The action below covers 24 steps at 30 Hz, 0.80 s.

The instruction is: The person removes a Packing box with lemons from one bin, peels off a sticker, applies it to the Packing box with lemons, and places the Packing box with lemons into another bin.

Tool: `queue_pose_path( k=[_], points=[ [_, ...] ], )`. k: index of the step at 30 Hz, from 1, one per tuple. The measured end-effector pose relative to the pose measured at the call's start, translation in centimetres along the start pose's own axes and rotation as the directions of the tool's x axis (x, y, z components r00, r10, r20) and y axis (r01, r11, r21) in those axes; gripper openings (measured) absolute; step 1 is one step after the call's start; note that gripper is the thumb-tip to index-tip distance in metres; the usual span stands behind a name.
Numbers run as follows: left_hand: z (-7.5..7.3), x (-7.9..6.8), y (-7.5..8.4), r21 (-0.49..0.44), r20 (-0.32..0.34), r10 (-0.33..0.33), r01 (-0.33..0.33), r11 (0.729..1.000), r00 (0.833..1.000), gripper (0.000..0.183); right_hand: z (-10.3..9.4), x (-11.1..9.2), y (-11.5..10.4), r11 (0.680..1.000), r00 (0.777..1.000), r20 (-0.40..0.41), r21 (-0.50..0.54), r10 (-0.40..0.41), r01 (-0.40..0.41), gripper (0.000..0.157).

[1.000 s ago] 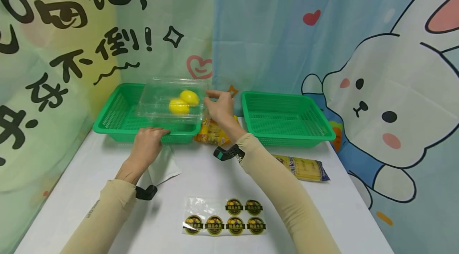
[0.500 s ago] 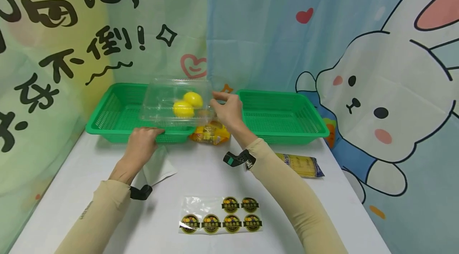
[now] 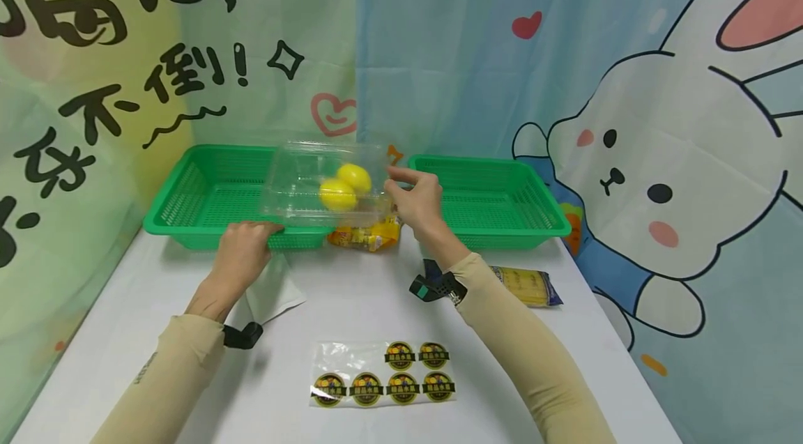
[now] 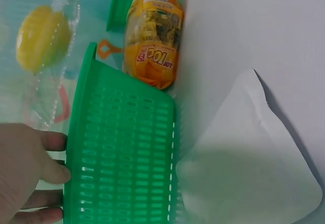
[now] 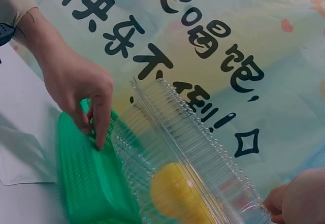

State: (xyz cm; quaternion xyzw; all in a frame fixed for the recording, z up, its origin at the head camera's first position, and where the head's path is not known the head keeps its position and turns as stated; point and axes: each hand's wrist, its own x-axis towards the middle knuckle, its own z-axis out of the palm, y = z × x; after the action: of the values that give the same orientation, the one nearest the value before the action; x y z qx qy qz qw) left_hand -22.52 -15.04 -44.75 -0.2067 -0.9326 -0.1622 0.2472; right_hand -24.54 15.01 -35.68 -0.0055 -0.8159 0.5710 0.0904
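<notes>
The box [image 3: 297, 186] is shifted rightward, pinched by the right hand [image 3: 417, 201]; removal seems underway. The basket [image 3: 178, 226] is gripped by the left hand [image 3: 241, 254].

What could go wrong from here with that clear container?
Only the right hand holds the clear container, by one end, so it might tip and send the two lemons sliding. The yellow packet beside the left green basket could be knocked if the container is lowered there. The left hand grips that basket; a tug might shift it.
</notes>
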Motion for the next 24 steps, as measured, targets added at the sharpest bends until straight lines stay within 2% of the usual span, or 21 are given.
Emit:
queue_pose_path(
  k=[4, 9, 11, 14, 16, 18, 22, 24],
  points=[
    [0.5, 0.1, 0.3, -0.009, -0.046, -0.018, 0.018, 1.000, 0.999, 0.030, -0.8, -0.3, 0.2, 1.000, 1.000, -0.012, -0.007, -0.016, 0.016, 0.034],
    [1.0, 0.0, 0.6, -0.009, -0.112, -0.081, 0.081, 0.997, 0.990, 0.019, -1.7, -0.9, 0.3, 1.000, 1.000, 0.001, -0.013, -0.021, 0.021, 0.035],
    [0.9, 0.0, 0.7, -0.042, -0.137, -0.122, 0.117, 0.992, 0.983, 0.020, -2.0, -1.1, 0.3, 1.000, 1.000, 0.002, -0.008, -0.011, 0.011, 0.034],
    [0.4, 0.2, 1.2, -0.160, -0.156, -0.214, 0.189, 0.969, 0.964, 0.025, -2.5, -1.4, 0.3, 1.000, 1.000, -0.001, 0.003, 0.008, -0.008, 0.034],
    [-0.1, 0.6, 1.8, -0.268, -0.149, -0.296, 0.249, 0.931, 0.944, 0.030, -2.9, -1.6, 0.4, 1.000, 1.000, -0.005, 0.011, 0.019, -0.019, 0.034],
    [-0.8, 1.0, 2.4, -0.377, -0.121, -0.378, 0.310, 0.873, 0.918, 0.034, -3.2, -1.9, 0.6, 1.000, 1.000, -0.004, 0.019, 0.025, -0.025, 0.034],
    [-2.3, 1.8, 3.7, -0.552, -0.014, -0.498, 0.408, 0.727, 0.867, 0.043, -3.9, -2.3, 1.2, 1.000, 1.000, -0.002, 0.023, 0.022, -0.021, 0.035],
    [-2.9, 2.2, 4.3, -0.613, 0.057, -0.511, 0.434, 0.660, 0.858, 0.047, -4.2, -2.5, 1.5, 1.000, 1.000, -0.002, 0.018, 0.017, -0.017, 0.035]
  ],
)
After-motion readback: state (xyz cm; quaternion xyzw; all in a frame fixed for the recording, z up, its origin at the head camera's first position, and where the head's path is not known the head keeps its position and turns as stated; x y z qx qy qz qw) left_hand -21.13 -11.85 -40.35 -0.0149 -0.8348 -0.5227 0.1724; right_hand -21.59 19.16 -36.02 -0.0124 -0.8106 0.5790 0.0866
